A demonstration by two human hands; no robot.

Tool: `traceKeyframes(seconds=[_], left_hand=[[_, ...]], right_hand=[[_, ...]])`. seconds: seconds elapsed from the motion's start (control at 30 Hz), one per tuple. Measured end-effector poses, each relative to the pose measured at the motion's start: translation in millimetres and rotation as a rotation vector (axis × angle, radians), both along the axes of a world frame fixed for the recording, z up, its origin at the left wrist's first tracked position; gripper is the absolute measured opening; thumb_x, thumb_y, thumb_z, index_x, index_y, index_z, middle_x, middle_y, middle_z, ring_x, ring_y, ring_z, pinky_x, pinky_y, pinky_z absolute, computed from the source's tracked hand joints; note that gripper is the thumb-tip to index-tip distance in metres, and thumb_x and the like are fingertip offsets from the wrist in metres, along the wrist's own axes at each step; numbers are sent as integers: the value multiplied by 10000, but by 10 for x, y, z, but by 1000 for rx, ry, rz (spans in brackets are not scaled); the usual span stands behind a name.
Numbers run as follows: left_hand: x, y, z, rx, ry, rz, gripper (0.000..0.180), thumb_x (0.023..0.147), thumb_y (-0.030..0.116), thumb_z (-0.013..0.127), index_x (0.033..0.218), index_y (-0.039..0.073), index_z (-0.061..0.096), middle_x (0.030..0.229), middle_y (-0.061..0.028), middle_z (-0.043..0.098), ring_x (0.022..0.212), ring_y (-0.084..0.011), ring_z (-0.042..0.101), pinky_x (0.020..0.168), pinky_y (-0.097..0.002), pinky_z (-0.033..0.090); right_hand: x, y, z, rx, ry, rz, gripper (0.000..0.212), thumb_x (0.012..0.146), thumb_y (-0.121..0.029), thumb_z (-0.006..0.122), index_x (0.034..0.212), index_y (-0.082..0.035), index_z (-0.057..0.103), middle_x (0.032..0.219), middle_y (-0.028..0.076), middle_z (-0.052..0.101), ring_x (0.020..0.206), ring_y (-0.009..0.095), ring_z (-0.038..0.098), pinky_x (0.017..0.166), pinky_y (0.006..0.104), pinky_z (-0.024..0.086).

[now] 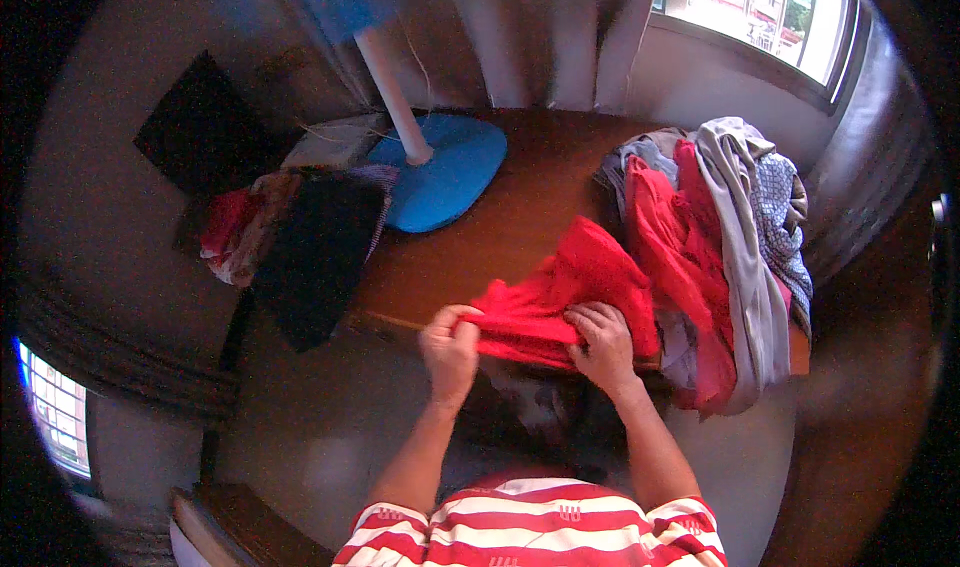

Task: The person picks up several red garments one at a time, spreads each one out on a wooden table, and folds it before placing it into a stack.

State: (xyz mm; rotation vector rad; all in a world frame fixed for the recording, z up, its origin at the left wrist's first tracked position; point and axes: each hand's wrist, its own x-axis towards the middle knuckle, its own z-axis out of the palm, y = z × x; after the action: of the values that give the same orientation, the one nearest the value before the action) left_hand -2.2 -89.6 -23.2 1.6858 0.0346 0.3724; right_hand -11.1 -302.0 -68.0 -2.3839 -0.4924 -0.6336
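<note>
A bright red cloth garment (590, 272) lies bunched over the front edge of the wooden table (540, 162); its exact kind I cannot make out. My left hand (452, 352) pinches the garment's left end, thumb and fingers closed on it. Farther right, my right hand (602, 342) grips the near edge, its fingers curled over the fabric. Between the two hands the cloth is drawn out in folds. Its right side reaches up to a heap of clothes (740, 237), where more red, grey and patterned fabric hangs over the table's edge.
A fan stand with a round blue base (445, 182) and white pole (390, 92) rises at the back. Dark and coloured clothes (310, 252) are piled at the table's left. Behind are curtains (540, 37) and a barred window (765, 12). Wooden furniture (255, 527) stands at lower left.
</note>
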Motion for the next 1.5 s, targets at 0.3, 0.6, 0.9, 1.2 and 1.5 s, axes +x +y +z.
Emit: traceKeyframes(seconds=[0.3, 0.6, 0.9, 1.2, 1.5], left_hand=[[-36, 311, 43, -716, 114, 20, 271, 756, -34, 462, 1008, 5, 551, 945, -105, 601, 859, -203, 591, 806, -333, 490], [-68, 298, -57, -642, 178, 25, 265, 824, 52, 528, 1086, 24, 517, 999, -99, 593, 879, -213, 596, 784, -340, 500], [-228, 321, -68, -267, 194, 163, 297, 889, 278, 534, 1090, 64, 492, 775, -18, 562, 554, -99, 522, 379, -217, 359], [-277, 326, -168, -292, 274, 129, 236, 921, 271, 456, 1001, 59, 524, 675, -31, 556, 476, -116, 501, 390, -239, 371], [-292, 312, -229, -332, 293, 115, 226, 913, 275, 461, 969, 74, 549, 730, -34, 588, 523, -127, 531, 404, -243, 394]], right_hand=[[-34, -371, -19, 226, -61, -212, 387, 587, 100, 549, 955, -8, 602, 1009, 129, 626, 965, 310, 570, 861, 375, 452], [-117, -353, -52, 306, -141, -348, 359, 609, 101, 539, 948, 5, 609, 958, 136, 626, 918, 287, 584, 839, 346, 454], [-260, -188, -30, 737, -163, -383, 211, 752, 10, 631, 959, 1, 595, 836, 53, 577, 763, 158, 561, 708, 266, 451], [-378, 70, -146, 1424, 14, -195, 279, 771, -63, 684, 985, -49, 505, 884, -14, 517, 802, 72, 490, 747, 199, 408], [-455, 107, -111, 1250, 21, -293, 267, 775, -21, 642, 1002, -44, 503, 883, 0, 526, 813, 95, 508, 750, 219, 421]])
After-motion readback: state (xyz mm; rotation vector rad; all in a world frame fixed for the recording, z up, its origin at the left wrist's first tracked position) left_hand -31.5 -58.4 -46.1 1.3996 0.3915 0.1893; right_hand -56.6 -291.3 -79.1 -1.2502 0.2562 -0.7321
